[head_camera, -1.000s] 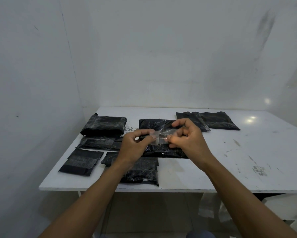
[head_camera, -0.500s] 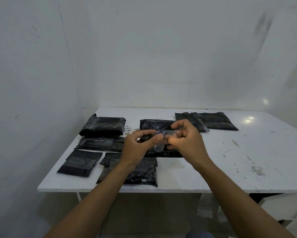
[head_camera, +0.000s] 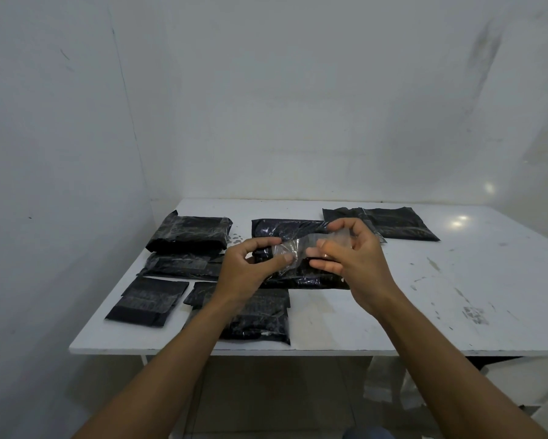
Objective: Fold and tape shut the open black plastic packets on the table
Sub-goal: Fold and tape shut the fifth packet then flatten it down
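Both hands hold a strip of clear tape (head_camera: 301, 248) above a black plastic packet (head_camera: 285, 229) lying mid-table. My left hand (head_camera: 250, 267) pinches the crumpled left end of the tape between thumb and fingers. My right hand (head_camera: 355, 255) holds the right end, fingers curled around it. The packet under the hands is partly hidden. Several other black packets lie around: a thick one (head_camera: 190, 232) at the back left, a flat one (head_camera: 389, 221) at the back right.
The white table (head_camera: 456, 296) stands in a corner, walls close at the left and back. More black packets (head_camera: 149, 301) lie near the front left edge, one (head_camera: 260, 315) under my left wrist. The right half of the table shows scuffed bare surface.
The tape has been stretched wider between my hands; my right hand moved right and up a little, and the strip now shows as a longer band.
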